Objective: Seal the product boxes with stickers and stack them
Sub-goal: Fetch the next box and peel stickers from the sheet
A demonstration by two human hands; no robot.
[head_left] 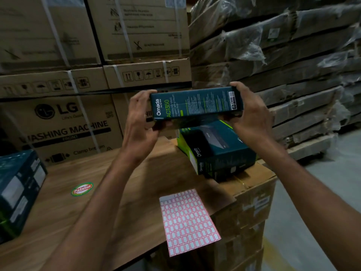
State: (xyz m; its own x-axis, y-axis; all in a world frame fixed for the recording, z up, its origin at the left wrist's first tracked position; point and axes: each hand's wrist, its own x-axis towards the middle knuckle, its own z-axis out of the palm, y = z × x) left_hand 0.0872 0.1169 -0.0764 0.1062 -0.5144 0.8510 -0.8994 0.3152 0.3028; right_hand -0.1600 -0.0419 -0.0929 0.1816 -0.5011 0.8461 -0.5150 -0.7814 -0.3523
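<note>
A dark teal Omada product box [196,103] is held up in the air, its long printed side facing me. My left hand [139,118] grips its left end and my right hand [251,114] grips its right end. Below it, a short stack of the same teal boxes [216,151] rests at the far right of the wooden board [64,212]. A sheet of small red-bordered stickers [188,221] lies on the board's near right edge, partly overhanging. More teal boxes [18,192] stand at the left edge of the view.
The board lies on brown cartons [252,208]. Large washing machine cartons [64,126] are stacked behind. Plastic-wrapped flat packs [293,65] are piled at right. Grey floor [320,192] shows at the lower right. A round green-red logo sticker [82,189] is on the board.
</note>
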